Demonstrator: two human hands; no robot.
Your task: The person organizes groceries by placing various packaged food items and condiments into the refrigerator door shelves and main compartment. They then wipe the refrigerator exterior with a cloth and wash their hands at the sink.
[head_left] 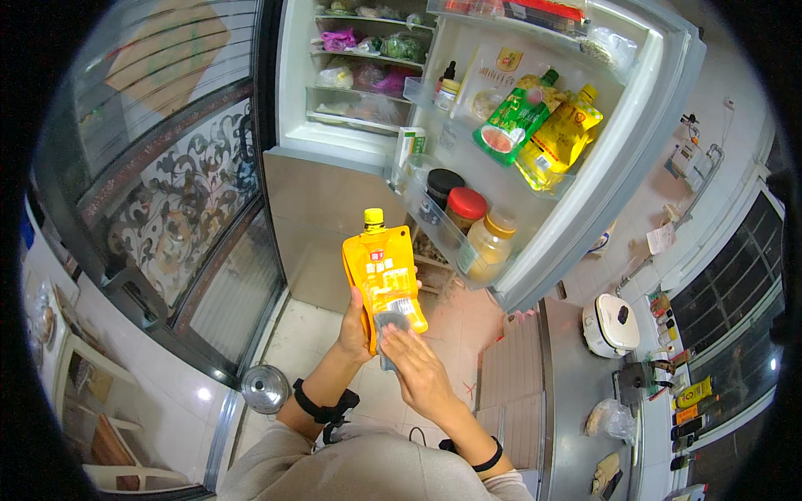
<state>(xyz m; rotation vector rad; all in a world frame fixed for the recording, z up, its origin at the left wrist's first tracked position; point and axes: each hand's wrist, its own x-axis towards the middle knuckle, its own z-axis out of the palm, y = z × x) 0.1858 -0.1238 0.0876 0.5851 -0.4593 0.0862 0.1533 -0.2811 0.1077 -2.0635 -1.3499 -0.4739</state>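
Note:
My left hand (pixel 356 329) grips a yellow spouted sauce pouch (pixel 383 266) from its left side and from behind. The pouch is upright, with its yellow screw cap (pixel 373 218) on top, and it bears writing and a barcode. In my right hand (pixel 416 366) is a grey cloth (pixel 390 332), pressed by the fingers against the lower front of the pouch. Beyond them stands an open refrigerator door (pixel 651 125). A green pouch (pixel 510 122) and a larger yellow pouch (pixel 557 141) lean in its middle shelf.
Jars with black, red (pixel 467 203) and yellow lids stand in the lower door shelf (pixel 438 232). Bagged food fills the refrigerator shelves (pixel 369 56). A steel counter (pixel 570 388) with a white rice cooker (pixel 611 325) runs along the right. Left is a glass sliding door (pixel 182 206); a metal lid (pixel 265 388) is near its base.

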